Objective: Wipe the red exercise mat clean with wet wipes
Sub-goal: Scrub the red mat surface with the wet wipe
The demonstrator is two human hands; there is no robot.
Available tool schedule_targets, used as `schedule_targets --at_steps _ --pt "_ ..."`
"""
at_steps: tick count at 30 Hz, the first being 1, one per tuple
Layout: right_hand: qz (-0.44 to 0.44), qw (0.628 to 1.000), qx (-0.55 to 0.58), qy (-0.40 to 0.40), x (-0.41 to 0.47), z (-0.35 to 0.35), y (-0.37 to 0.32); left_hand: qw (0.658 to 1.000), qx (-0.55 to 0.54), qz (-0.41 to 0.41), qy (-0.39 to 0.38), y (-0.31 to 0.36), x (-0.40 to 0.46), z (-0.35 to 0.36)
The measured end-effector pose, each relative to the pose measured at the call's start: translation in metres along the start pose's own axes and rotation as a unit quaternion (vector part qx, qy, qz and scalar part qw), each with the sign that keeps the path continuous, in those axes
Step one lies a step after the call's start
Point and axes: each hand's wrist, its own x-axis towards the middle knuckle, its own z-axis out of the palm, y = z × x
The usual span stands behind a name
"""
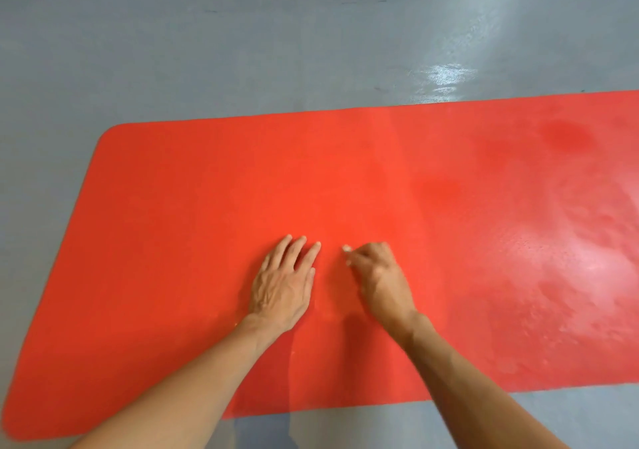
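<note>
Your left hand (281, 284) lies flat, fingers straight, pressing the red mat (449, 241) near its front edge. Your right hand (378, 277) sits just beside it, fingers curled, pinching something small and white; what, I cannot tell. The mat lies on the grey floor (207, 51).

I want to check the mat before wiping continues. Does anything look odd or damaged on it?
No damage shows. The right part of the red mat looks glossy and patchy, probably wet, while the left part is matte. The left hand lies flat; the right hand is curled, and no wipe is clearly visible.
</note>
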Motion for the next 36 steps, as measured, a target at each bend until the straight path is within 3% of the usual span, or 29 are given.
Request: schedule_targets --at_steps 3,5,8,11,13,17,19,22,24,26,29,31,33,36 --pt "0.182 0.979 -0.016 0.095 0.019 -0.007 0.025 1.000 -0.012 -0.016 -0.007 -0.005 0.012 0.004" --pt "0.214 0.971 -0.029 0.105 0.021 0.004 0.005 0.999 -0.017 -0.028 -0.004 -0.005 0.015 0.006" --pt "0.096 0.994 -0.009 0.044 0.006 0.023 -0.035 0.999 -0.021 -0.036 -0.005 -0.002 0.013 0.007" --pt "-0.044 0.999 -0.008 -0.030 0.005 0.018 -0.029 0.999 -0.020 -0.040 -0.010 -0.003 0.013 0.006" --pt "-0.017 0.999 -0.028 -0.016 0.018 0.009 -0.005 0.999 -0.016 -0.045 -0.012 -0.003 0.013 0.006" --pt "0.195 0.977 -0.023 0.086 0.043 0.008 0.006 0.999 -0.011 -0.048 -0.013 -0.002 0.014 0.007" --pt "0.163 0.984 -0.011 0.070 0.037 0.020 -0.028 0.999 -0.018 -0.047 -0.011 -0.003 0.014 0.008" --pt "-0.021 0.999 0.033 -0.017 0.015 0.028 -0.060 0.999 -0.030 -0.042 0.002 -0.004 0.012 0.010" --pt "-0.097 0.994 0.005 -0.051 0.022 0.020 -0.039 0.998 -0.035 -0.040 0.012 -0.005 0.014 0.011" --pt "-0.072 0.997 -0.034 -0.023 0.038 0.010 -0.004 0.998 -0.030 -0.042 0.023 -0.005 0.014 0.012" --pt "0.116 0.990 -0.036 0.078 0.058 -0.001 0.029 0.998 -0.030 -0.050 0.036 -0.005 0.017 0.012" --pt "0.174 0.979 -0.021 0.108 0.059 0.010 0.012 0.997 -0.032 -0.055 0.042 -0.005 0.027 0.008" --pt "0.128 0.987 0.021 0.089 0.050 0.025 -0.023 0.997 -0.026 -0.053 0.048 -0.007 0.040 0.007" --pt "-0.017 0.998 0.061 -0.005 0.031 0.038 -0.049 0.996 -0.034 -0.051 0.065 -0.016 0.050 0.012"
